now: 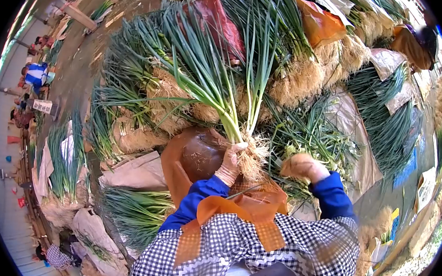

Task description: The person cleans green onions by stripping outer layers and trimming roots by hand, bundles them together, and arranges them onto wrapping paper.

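Within left grip [231, 161], green onions [227, 119]: long-leaved, pale-stemmed (roots [253, 158] shaggy).

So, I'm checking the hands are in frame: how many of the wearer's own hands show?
2: the left hand grips long green stalks near their roots; the right hand is to the right of those roots, apart from them. Some fingers are hidden.

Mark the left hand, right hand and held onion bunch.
Left hand [232, 160], head view: back of the hand.
Right hand [305, 167], head view: back of the hand.
Onion bunch [230, 122], head view: pale lower stems.
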Demonstrator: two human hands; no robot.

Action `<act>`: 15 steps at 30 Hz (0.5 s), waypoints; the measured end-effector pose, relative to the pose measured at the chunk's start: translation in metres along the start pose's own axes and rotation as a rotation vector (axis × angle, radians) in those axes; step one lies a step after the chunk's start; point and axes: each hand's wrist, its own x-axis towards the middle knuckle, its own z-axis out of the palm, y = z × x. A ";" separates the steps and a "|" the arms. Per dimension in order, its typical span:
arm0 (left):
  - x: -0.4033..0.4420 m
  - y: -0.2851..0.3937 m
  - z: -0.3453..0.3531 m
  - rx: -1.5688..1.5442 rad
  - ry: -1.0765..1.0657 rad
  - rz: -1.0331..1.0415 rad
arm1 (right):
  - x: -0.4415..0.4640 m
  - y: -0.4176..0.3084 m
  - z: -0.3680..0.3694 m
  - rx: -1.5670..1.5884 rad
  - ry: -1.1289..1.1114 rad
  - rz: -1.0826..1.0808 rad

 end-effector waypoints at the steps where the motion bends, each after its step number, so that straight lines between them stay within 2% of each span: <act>1: 0.004 0.000 -0.008 -0.043 -0.071 -0.067 | 0.004 -0.003 -0.015 -0.282 0.013 0.312; 2: 0.005 -0.001 -0.008 0.018 -0.035 -0.017 | 0.034 0.029 -0.004 0.120 0.235 0.197; 3: 0.009 -0.004 -0.013 -0.034 0.017 -0.010 | 0.038 0.017 -0.005 0.559 0.497 0.000; 4: 0.010 -0.005 -0.019 -0.027 -0.042 -0.060 | 0.042 0.003 -0.006 0.941 0.682 -0.301; 5: 0.011 -0.001 -0.017 -0.013 -0.105 -0.108 | 0.076 0.005 -0.017 1.040 0.420 -0.101; 6: 0.011 0.004 -0.019 -0.010 -0.155 -0.164 | 0.089 -0.009 -0.027 1.236 0.336 -0.143; 7: 0.013 0.007 -0.019 -0.006 -0.212 -0.222 | 0.115 -0.016 -0.027 1.137 0.426 -0.131; 8: 0.002 0.007 0.003 0.036 -0.046 -0.176 | 0.125 -0.034 -0.030 1.085 0.538 -0.225; 9: -0.004 0.009 0.017 0.107 -0.007 -0.116 | 0.136 -0.041 -0.031 1.141 0.546 -0.378; 11: -0.015 0.023 0.032 -0.029 -0.410 -0.163 | 0.110 -0.051 -0.076 0.391 0.523 -0.367; 12: -0.024 0.035 0.045 0.157 -0.319 -0.074 | 0.121 -0.041 -0.099 0.070 0.613 -0.077; 13: -0.005 0.037 0.009 0.211 -0.326 0.072 | 0.135 -0.026 -0.127 -0.254 0.680 0.217; 14: -0.008 0.039 0.018 0.145 -0.324 0.088 | 0.152 0.029 -0.159 -0.529 1.030 0.197; 15: -0.013 0.043 0.034 0.082 -0.326 0.108 | 0.138 0.048 -0.185 -0.380 1.213 0.313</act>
